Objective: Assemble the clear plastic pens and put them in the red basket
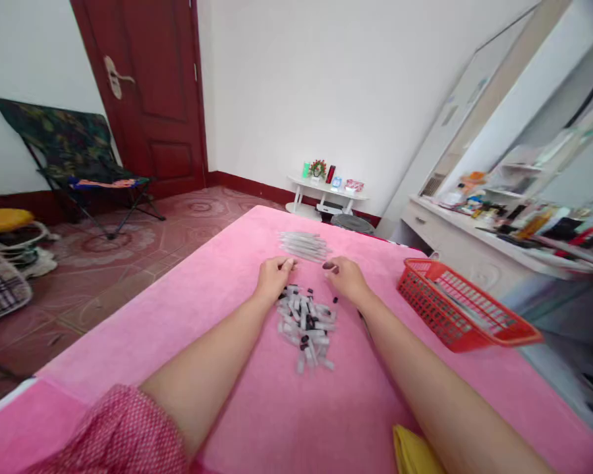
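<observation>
Pink cloth [217, 336]: heap of small pieces [306, 322], pale sticks [304, 245] beyond. Left hand [271, 278], right hand [348, 278] near heap; each grip blurred, cannot tell if closed.

The only camera sat on the wearer's head, close above the near end of the desk [178, 303], facing forward and down along both arms [217, 362] to the hands [346, 278] near the middle; its wide view reached beyond, to the door [153, 99] at upper left and the wall [350, 85] ahead.
</observation>
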A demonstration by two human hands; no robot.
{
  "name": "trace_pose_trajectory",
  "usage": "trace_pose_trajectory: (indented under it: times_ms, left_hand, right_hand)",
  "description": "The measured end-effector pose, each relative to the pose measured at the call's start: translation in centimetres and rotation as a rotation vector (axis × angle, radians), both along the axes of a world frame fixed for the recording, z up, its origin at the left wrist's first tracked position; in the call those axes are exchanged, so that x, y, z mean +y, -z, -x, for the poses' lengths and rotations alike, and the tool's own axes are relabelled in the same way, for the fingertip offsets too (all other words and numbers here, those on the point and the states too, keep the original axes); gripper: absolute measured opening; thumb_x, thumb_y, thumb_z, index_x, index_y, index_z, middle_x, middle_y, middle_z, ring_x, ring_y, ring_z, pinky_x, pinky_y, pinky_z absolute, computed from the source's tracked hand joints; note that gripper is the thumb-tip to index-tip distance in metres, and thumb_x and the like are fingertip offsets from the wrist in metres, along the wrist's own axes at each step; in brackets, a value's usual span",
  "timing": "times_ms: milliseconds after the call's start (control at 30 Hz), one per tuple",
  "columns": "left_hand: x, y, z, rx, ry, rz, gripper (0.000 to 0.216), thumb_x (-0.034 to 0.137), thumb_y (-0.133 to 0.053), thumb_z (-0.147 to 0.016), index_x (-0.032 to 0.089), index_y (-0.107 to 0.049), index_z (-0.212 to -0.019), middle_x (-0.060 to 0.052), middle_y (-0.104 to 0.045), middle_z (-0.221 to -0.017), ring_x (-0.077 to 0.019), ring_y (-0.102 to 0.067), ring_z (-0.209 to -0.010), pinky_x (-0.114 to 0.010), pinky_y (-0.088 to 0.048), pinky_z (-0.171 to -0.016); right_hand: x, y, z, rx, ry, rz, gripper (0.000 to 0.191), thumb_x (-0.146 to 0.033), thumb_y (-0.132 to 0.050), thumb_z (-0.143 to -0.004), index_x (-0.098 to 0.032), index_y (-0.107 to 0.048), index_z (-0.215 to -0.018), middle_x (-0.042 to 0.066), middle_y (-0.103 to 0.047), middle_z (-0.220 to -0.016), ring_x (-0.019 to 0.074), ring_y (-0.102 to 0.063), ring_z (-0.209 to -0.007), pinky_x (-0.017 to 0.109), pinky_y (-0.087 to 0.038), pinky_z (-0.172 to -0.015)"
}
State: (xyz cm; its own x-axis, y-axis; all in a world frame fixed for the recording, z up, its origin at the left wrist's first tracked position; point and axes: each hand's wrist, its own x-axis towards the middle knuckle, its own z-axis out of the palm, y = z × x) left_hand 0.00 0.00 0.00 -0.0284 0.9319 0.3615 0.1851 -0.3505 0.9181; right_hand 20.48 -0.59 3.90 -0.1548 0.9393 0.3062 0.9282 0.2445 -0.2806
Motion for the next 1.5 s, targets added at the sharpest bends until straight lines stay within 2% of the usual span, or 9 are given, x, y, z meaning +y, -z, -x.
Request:
trace_pose_trajectory:
  times_ms: [167,367,500,667,800,933,1167,1367,1500]
  left_hand:
    - [0.3,0.3,-0.2,-0.006,0.0,-0.004,0.031,0.035,-0.05,-0.08,0.012,-0.071,-0.082,-0.008,-0.072,-0.08,-0.0184,-0.064,-0.074,-0.028,-0.047,-0.068]
    - [0.7,0.5,-0.2,-0.032,0.008,0.013,0.03,0.035,-0.051,-0.08,0.013,-0.072,-0.082,-0.008,-0.071,-0.075,-0.0179,-0.064,-0.07,-0.027,-0.047,-0.065]
    - [0.6,0.5,-0.2,-0.077,0.025,0.042,0.026,0.033,-0.055,-0.077,0.013,-0.072,-0.08,-0.007,-0.071,-0.074,-0.0174,-0.063,-0.067,-0.026,-0.047,-0.062]
    - [-0.2,-0.4,-0.4,-0.26,0.029,0.085,0.027,0.035,-0.069,-0.068,0.014,-0.072,-0.085,-0.006,-0.071,-0.078,-0.0156,-0.062,-0.064,-0.023,-0.046,-0.057]
    - [-1.4,-1.8,-0.6,-0.458,0.18,0.159,0.032,0.037,-0.074,-0.063,0.01,-0.07,-0.08,-0.005,-0.069,-0.068,-0.0134,-0.061,-0.059,-0.022,-0.047,-0.055]
    - [-2.0,-2.5,-0.4,-0.663,0.232,0.225,0.036,0.037,-0.076,-0.061,0.01,-0.067,-0.082,-0.006,-0.069,-0.071,-0.0129,-0.064,-0.062,-0.022,-0.05,-0.06]
    - [-1.3,-1.9,-0.4,-0.722,0.197,0.266,0.032,0.033,-0.075,-0.064,0.01,-0.064,-0.082,-0.005,-0.068,-0.073,-0.0129,-0.067,-0.065,-0.022,-0.053,-0.062]
    - [-1.5,-1.8,-0.5,-0.68,0.194,0.279,0.03,0.033,-0.074,-0.066,0.01,-0.063,-0.082,-0.005,-0.068,-0.071,-0.0126,-0.067,-0.064,-0.02,-0.053,-0.06]
    - [-1.8,-2.0,-0.5,-0.663,0.19,0.289,0.03,0.033,-0.075,-0.066,0.01,-0.063,-0.081,-0.005,-0.068,-0.07,-0.0123,-0.066,-0.063,-0.02,-0.053,-0.06]
  right_hand:
    - [2.8,-0.1,2.2,-0.087,0.076,0.003,0.028,-0.012,-0.053,-0.071,-0.018,-0.066,-0.095,0.006,-0.066,-0.105,0.0171,-0.059,-0.097,0.023,-0.042,-0.082]
    - [3.1,0.0,3.7,-0.219,0.235,0.018,0.024,-0.015,-0.049,-0.077,-0.018,-0.064,-0.095,0.009,-0.067,-0.101,0.0221,-0.061,-0.096,0.028,-0.044,-0.076]
    - [1.9,-1.1,3.9,-0.219,0.219,0.067,0.025,-0.014,-0.049,-0.076,-0.02,-0.066,-0.093,0.007,-0.068,-0.101,0.0207,-0.061,-0.096,0.027,-0.044,-0.075]
    - [-1.3,-3.2,4.6,-0.046,0.056,0.023,0.019,-0.016,-0.053,-0.077,-0.021,-0.066,-0.091,0.003,-0.068,-0.099,0.0156,-0.061,-0.092,0.023,-0.043,-0.076]
    - [-3.8,-3.7,5.2,0.056,-0.061,-0.016,0.017,-0.019,-0.056,-0.077,-0.021,-0.066,-0.091,0.003,-0.069,-0.094,0.0148,-0.061,-0.088,0.023,-0.043,-0.076]
    - [-4.5,-3.9,2.9,0.166,0.01,-0.092,0.018,-0.024,-0.057,-0.077,-0.018,-0.066,-0.091,0.004,-0.069,-0.092,0.0146,-0.061,-0.083,0.024,-0.044,-0.074]
    - [-5.4,-5.8,-3.4,-0.13,0.244,0.251,0.015,-0.027,-0.058,-0.071,-0.019,-0.07,-0.077,0.006,-0.07,-0.083,0.0173,-0.063,-0.077,0.024,-0.043,-0.063]
    - [-7.1,-6.5,-1.7,-0.436,0.393,0.419,0.028,-0.033,-0.066,-0.064,-0.018,-0.07,-0.087,0.012,-0.069,-0.095,0.0262,-0.064,-0.089,0.032,-0.047,-0.067]
    - [-7.3,-6.1,-0.4,-0.502,0.352,0.44,0.036,-0.031,-0.066,-0.065,-0.014,-0.068,-0.097,0.015,-0.068,-0.1,0.0287,-0.063,-0.094,0.035,-0.049,-0.07]
